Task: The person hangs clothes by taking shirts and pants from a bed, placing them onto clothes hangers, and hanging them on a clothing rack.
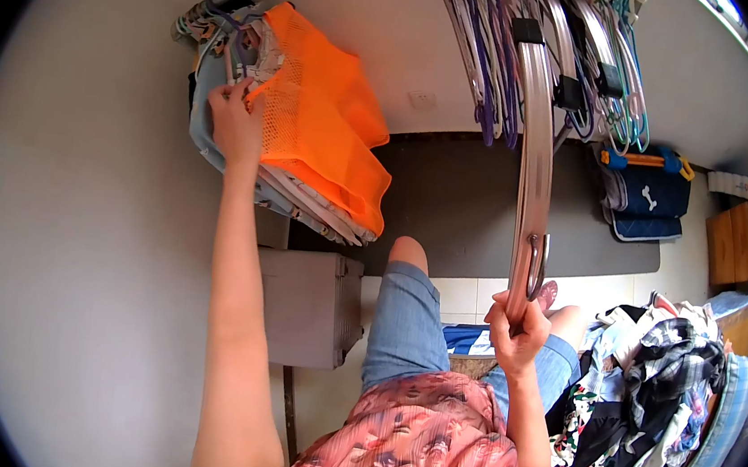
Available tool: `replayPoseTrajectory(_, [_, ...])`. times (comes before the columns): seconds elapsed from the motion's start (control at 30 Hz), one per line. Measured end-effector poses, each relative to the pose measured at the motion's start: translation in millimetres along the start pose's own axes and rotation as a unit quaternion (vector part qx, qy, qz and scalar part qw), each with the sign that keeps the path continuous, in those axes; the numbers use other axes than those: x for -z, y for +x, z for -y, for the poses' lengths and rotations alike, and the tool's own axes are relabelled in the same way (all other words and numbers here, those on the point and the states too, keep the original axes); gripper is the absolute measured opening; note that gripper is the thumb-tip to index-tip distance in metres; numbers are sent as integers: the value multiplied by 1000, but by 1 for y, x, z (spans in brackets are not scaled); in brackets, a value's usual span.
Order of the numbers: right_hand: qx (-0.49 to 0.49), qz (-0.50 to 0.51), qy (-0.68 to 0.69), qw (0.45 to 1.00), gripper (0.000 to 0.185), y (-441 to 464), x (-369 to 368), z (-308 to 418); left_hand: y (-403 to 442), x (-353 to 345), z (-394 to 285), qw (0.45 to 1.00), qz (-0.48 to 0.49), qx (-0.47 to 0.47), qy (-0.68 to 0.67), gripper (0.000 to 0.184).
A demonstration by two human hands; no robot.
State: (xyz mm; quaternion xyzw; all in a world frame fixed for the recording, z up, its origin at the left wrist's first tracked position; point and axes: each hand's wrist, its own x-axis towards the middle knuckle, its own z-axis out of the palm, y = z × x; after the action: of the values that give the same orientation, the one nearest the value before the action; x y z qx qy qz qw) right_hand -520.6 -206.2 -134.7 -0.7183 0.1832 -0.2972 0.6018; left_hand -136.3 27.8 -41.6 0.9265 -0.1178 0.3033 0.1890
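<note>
My left hand (237, 126) is raised to the clothes hanging at the upper left, its fingers closed near the neck of an orange mesh garment (323, 111) and a purple hanger (246, 41); what they pinch is too small to make out. Light-coloured clothes (305, 204) hang beneath the orange one. My right hand (517, 335) is wrapped round the lower end of a long metal bar (536, 159), just below a metal hook (539, 263). Many hangers (490, 56) in purple, white and teal hang at the top, on both sides of the bar.
A heap of clothes (647, 395) lies at the lower right beside a blue striped cushion (720, 429). A grey box (309, 304) stands below the hanging clothes. Further back are a dark mat (450, 196), a navy bag (648, 197) and a wooden cabinet (738, 242).
</note>
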Motion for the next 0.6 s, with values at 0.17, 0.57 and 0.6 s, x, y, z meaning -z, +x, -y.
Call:
replayPoseTrajectory(0.17, [5,-38,-13,999,7,-6,5,-15,31,-9,27,997,53,-32,45,15])
replayPoseTrajectory(0.57, [41,-34,-59,997,14,-15,14,-28,38,-20,28,999,-14,-23,23,26])
replayPoseTrajectory(0.6, [38,-37,-58,997,13,-16,15,-28,29,-24,22,995,-73,-57,40,27])
